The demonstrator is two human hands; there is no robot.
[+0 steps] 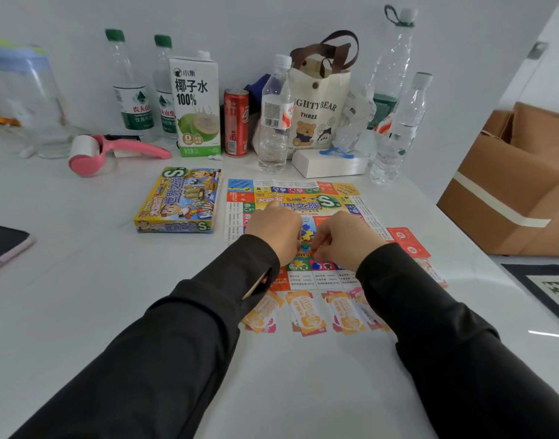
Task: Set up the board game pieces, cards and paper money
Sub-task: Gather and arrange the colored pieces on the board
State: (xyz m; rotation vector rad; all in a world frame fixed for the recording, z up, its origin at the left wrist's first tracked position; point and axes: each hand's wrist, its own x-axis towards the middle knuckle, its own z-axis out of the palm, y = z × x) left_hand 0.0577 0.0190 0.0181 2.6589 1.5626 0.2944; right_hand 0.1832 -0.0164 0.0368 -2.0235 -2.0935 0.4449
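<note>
A colourful paper game board (290,198) lies flat on the white table. Both my hands hover over its middle, fingers curled down around a small heap of blue, yellow and green game pieces (306,237). My left hand (276,228) and my right hand (344,239) nearly meet over the heap; what each fingertip pinches is hidden. Orange paper money (306,313) lies in a row along the board's near edge. Red cards (406,240) sit at the board's right side. The game box (180,201) lies to the left of the board.
Along the wall stand several water bottles (273,122), a coconut-water carton (197,103), a red can (236,122), a bear tote bag (319,99) and a white box (328,164). A pink lint roller (113,150) lies at left, a phone (4,245) at the left edge, cardboard boxes (518,185) at right.
</note>
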